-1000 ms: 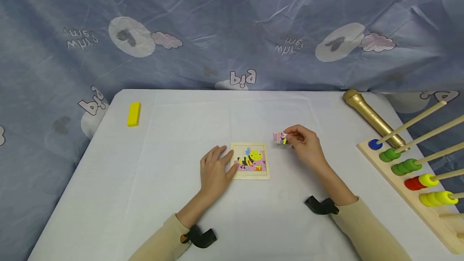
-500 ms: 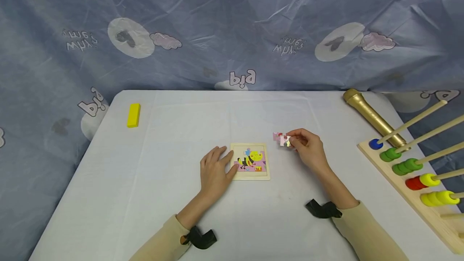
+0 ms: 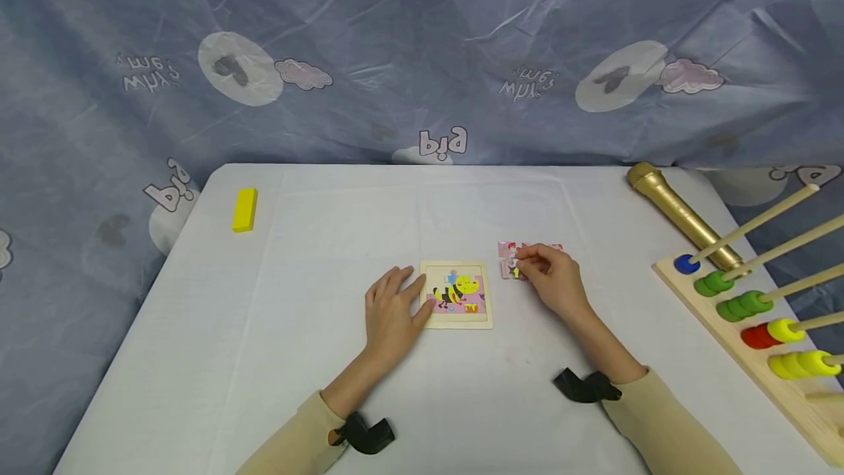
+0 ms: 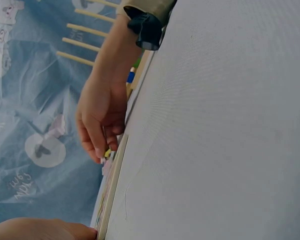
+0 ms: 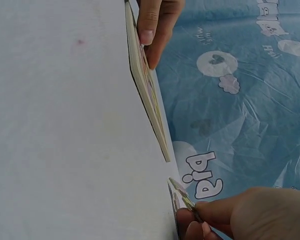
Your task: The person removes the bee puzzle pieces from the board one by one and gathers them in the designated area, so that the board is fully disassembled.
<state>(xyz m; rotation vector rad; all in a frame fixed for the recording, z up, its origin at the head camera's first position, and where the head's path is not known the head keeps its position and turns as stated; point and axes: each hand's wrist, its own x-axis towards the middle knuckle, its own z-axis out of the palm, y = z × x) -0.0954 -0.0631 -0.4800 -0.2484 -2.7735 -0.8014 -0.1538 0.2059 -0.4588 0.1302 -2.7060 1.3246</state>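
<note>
A square wooden puzzle tray (image 3: 456,325) with a bee picture lies mid-table. My left hand (image 3: 390,314) rests at its left side, fingers spread and thumb over the rim. To the right of the tray, my right hand (image 3: 555,283) pinches a small puzzle piece (image 3: 516,271) between thumb and fingers. That piece looks tilted in the right wrist view (image 5: 184,194), its near end hidden by the fingertips. Just beyond it lie flat pink puzzle pieces (image 3: 506,248), partly covered by the right hand; one corner (image 3: 557,246) shows past the knuckles.
A wooden bead abacus (image 3: 738,328) with upright rods stands along the right edge. Behind it lies a gold toy microphone (image 3: 686,215). A yellow block (image 3: 245,210) is at the far left of the white-covered table (image 3: 316,240). A patterned blue cloth (image 3: 369,57) hangs behind.
The piece in my right hand has come down toward the near side of the pink pieces, and more of those pieces show. My left hand stays on the tray.
</note>
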